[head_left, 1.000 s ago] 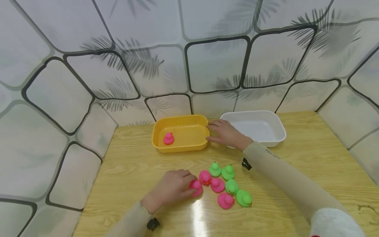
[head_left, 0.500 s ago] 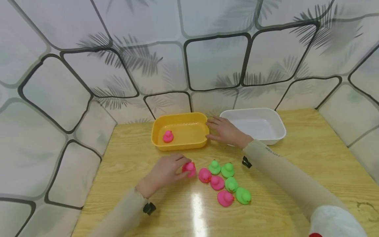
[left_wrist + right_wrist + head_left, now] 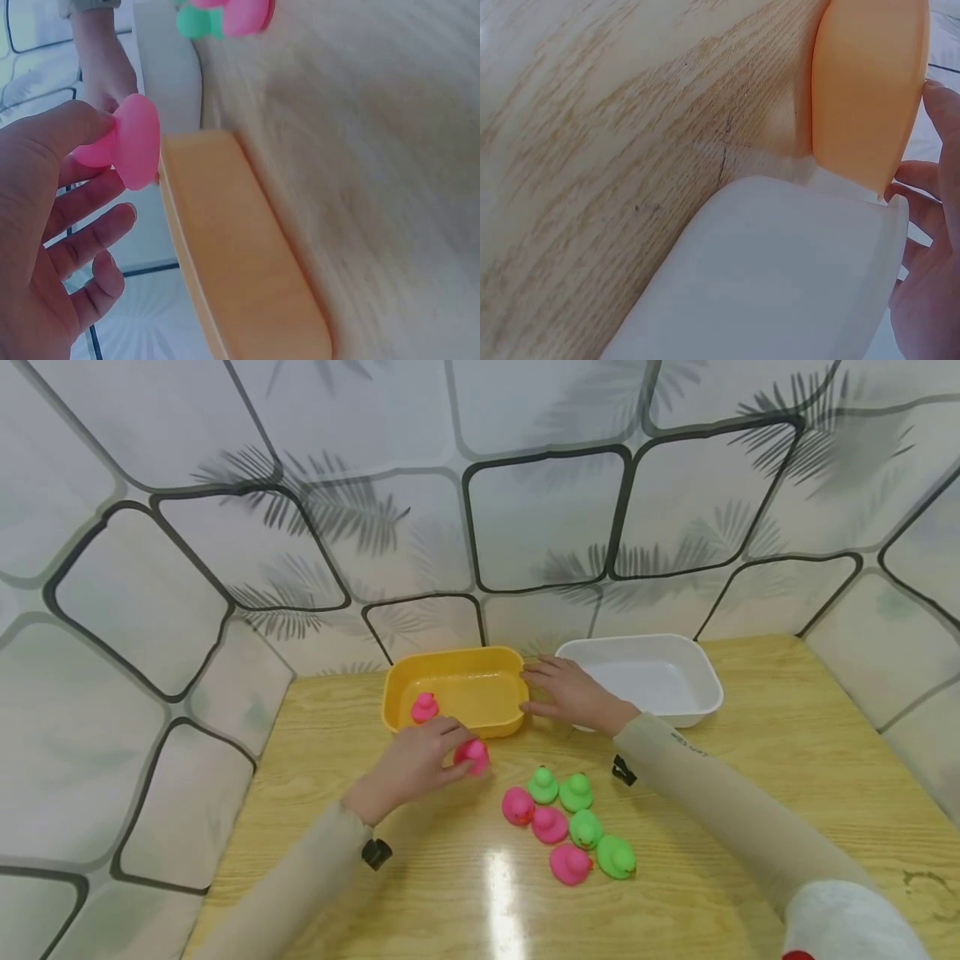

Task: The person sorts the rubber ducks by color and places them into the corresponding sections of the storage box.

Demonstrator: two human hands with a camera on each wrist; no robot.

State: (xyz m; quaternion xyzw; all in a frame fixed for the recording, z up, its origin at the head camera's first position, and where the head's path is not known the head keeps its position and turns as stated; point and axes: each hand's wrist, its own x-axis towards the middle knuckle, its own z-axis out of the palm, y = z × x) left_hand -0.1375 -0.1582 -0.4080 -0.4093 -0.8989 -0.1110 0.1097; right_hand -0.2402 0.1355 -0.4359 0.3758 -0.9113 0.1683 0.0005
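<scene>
In the head view my left hand point(image 3: 414, 763) pinches a pink rubber duck point(image 3: 475, 756) between thumb and fingers, close to the front wall of a yellow tub point(image 3: 498, 729). The left wrist view shows this duck point(image 3: 137, 142) held by its head, base turned outward, beside the tub's wall point(image 3: 232, 247). Another pink duck point(image 3: 424, 707) sits at the left inside the tub. My right hand point(image 3: 573, 695) rests with fingers extended at the tub's right end; in the right wrist view its fingertips point(image 3: 917, 176) are right at the yellow rim.
A white tub point(image 3: 645, 681) stands to the right of the yellow one, partly behind my right hand. On the table in front lie several ducks, pink point(image 3: 550, 825) and green point(image 3: 617, 857), in a loose cluster. A patterned wall point(image 3: 547, 527) rises behind the table.
My left hand has lifted the pink duck away from the cluster and carried it up and left toward the yellow tub. The right hand has stayed at the tub's end.
</scene>
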